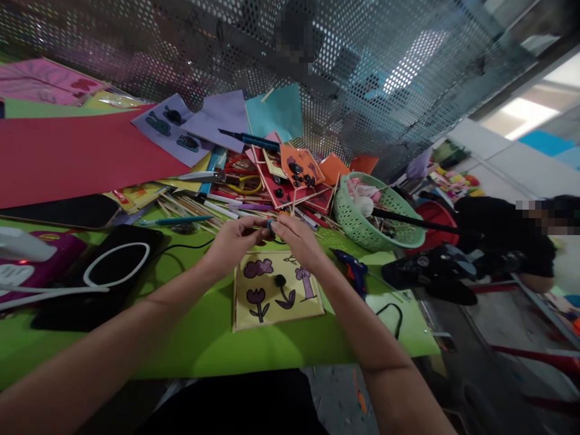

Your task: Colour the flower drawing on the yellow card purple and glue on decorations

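Observation:
Above the upper edge of a yellow picture card (267,302), my left hand (238,241) and my right hand (296,238) meet at the fingertips. Between them is a small blue piece (270,224), mostly covered by the fingers, so its kind is unclear. Both hands are closed around it in a pinch. The card lies flat on the green table (190,338), framed with thin sticks, with purple flowers, a cloud and a tree on it. A dark round piece (280,280) sits at the head of the middle flower.
A blue glue gun (356,272) lies right of the card. Behind it stands a green basket (371,232) of supplies. Sticks, pens and coloured papers pile up along the perforated metal screen (353,66). At left lie a black phone-like slab (131,241) and white cable. Another person sits at right.

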Motion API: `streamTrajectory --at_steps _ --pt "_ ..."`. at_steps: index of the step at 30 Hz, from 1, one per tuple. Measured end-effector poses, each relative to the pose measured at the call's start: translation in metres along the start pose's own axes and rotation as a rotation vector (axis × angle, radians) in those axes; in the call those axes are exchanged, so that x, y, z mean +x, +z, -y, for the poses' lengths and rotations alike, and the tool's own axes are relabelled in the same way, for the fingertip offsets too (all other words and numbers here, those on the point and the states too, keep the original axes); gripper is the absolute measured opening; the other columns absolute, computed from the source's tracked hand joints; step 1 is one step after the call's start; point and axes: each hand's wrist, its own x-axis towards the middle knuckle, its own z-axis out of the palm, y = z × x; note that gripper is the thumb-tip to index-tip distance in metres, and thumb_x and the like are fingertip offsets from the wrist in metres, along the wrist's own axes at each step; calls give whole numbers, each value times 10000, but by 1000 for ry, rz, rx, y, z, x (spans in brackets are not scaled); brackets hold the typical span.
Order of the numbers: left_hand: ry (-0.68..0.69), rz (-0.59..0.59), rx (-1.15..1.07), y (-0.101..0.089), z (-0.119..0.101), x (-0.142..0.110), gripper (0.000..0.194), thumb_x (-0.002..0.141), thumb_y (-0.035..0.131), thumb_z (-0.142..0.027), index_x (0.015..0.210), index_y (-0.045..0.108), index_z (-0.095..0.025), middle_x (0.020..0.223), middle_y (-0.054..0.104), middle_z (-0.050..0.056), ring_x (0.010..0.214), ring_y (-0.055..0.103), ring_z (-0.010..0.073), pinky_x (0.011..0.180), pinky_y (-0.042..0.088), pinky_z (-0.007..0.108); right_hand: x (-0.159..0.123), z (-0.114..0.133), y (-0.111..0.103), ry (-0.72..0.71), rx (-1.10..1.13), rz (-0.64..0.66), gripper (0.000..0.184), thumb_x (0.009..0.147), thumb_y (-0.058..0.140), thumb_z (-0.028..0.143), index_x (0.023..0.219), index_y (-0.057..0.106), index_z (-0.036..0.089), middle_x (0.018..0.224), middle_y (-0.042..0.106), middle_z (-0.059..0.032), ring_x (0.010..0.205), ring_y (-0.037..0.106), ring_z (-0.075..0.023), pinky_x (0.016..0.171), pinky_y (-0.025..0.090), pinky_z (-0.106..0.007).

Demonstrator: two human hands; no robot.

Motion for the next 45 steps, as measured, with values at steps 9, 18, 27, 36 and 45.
streamTrajectory --at_steps 9,18,27,36,45 --pt "-29 -3 -42 1 -2 0 371 647 972 -473 828 810 -192 797 764 27 742 669 175 794 576 330 1 -4 3 -18 -8 6 286 998 484 377 755 396 255 789 512 7 778 480 -196 722 337 -335" --pt "63 -5 26 -1 3 1 328 746 906 -467 911 838 -192 881 785 44 819 687 189 841 574 330 1 -3 2 -34 5 21 382 1031 485 496 743 422 252 778 512 7 777 493 -193 733 356 -334" --pt "107 -7 125 -2 -1 0 245 801 830 -404 934 842 -198 856 787 42 781 692 189 778 577 318 0 -3 2 -28 51 26 372 1030 482 492 758 394 254 781 475 13 775 474 -193 727 345 -331" --pt "247 -10 234 -4 14 -2 216 898 753 -330 1069 854 -245 1036 829 45 943 763 226 906 612 345 1 -4 2 -85 14 16 328 1038 456 427 767 381 257 793 480 7 791 473 -195 741 344 -336" --pt "471 -76 375 -5 19 2 196 941 732 -316 1070 852 -230 1080 846 65 957 794 239 920 634 377 -1 1 0 -91 33 36 344 1047 424 444 763 362 260 773 431 20 752 435 -184 715 324 -335"
